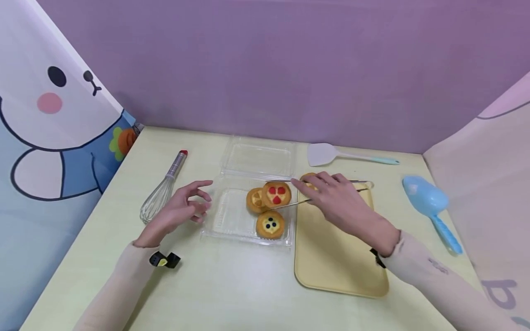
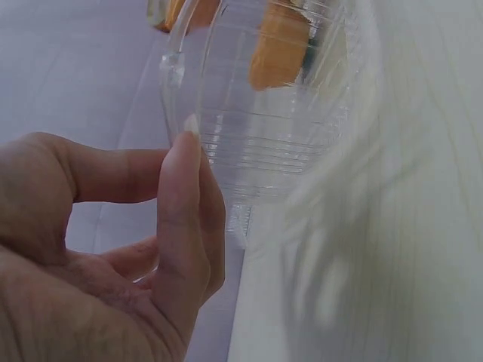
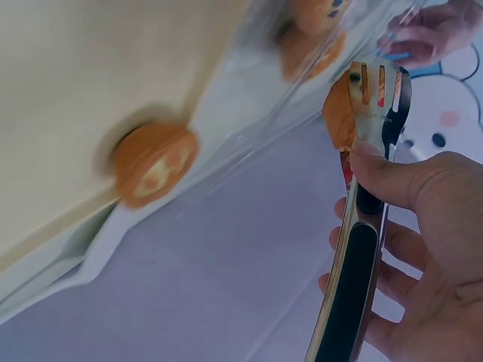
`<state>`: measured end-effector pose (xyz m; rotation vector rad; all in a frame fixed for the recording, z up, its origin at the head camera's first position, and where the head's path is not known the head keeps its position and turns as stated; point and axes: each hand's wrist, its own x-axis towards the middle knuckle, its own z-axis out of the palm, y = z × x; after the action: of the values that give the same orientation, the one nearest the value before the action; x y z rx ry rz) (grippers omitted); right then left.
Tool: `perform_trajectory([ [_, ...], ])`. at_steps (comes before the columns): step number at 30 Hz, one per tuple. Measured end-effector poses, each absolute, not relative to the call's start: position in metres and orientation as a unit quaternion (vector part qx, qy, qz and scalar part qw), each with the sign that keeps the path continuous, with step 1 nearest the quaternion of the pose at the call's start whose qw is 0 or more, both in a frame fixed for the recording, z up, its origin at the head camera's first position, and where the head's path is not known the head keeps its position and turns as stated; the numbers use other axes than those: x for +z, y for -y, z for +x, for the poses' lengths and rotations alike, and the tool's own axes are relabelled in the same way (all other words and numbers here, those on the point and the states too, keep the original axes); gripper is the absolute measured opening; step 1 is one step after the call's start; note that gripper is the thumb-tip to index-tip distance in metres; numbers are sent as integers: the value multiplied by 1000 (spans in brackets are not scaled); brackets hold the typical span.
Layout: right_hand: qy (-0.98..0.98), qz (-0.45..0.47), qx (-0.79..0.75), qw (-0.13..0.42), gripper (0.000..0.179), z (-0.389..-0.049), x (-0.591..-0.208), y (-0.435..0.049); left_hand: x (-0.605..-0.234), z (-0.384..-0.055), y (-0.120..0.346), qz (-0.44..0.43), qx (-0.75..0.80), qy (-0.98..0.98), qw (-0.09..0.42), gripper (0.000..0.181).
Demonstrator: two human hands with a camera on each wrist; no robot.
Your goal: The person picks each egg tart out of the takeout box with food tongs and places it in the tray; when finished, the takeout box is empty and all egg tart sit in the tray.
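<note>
My right hand [image 1: 341, 200] grips metal tongs [image 3: 349, 283] with dark handle inlays. Between the tong tips is a tart with red topping [image 1: 276, 195], held over the open clear plastic box [image 1: 232, 214]. Inside the box, a tart with dark berries [image 1: 270, 225] sits near the front right, and a tart with a pale brown topping [image 1: 256, 200] is partly covered by the red one. My left hand [image 1: 182, 209] is at the box's left side, fingers loosely bent, with fingertips right at the rim in the left wrist view. Another tart [image 3: 155, 166] rests on the yellow tray [image 1: 335, 262], partly hidden by my right hand in the head view.
The box's clear lid [image 1: 260, 157] lies folded back behind it. A whisk [image 1: 164, 188] lies at left, a white spatula [image 1: 322, 154] behind the tray, and a blue scoop [image 1: 426, 196] at right. A purple cloth wall [image 1: 281, 69] stands along the table's back edge.
</note>
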<state>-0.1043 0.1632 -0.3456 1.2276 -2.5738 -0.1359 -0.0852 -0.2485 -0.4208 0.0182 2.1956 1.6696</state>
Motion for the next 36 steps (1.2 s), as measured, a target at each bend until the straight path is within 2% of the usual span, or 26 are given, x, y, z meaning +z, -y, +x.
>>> perform_trajectory([
  [7, 913, 378, -44, 149, 59, -110, -347, -208, -421, -85, 249, 6, 589, -785, 190, 73],
  [14, 918, 346, -49, 188, 61, -119, -352, -257, -422, -86, 249, 2, 583, -790, 188, 71],
  [18, 923, 330, -56, 188, 65, -122, -358, -282, -423, -86, 250, 5, 588, -788, 185, 72],
  [27, 947, 289, -32, 135, 65, -119, -373, -322, -425, -86, 250, 2, 584, -791, 185, 71],
  [36, 955, 280, -12, 96, 62, -116, -385, -335, -426, -87, 251, 1, 583, -791, 186, 71],
])
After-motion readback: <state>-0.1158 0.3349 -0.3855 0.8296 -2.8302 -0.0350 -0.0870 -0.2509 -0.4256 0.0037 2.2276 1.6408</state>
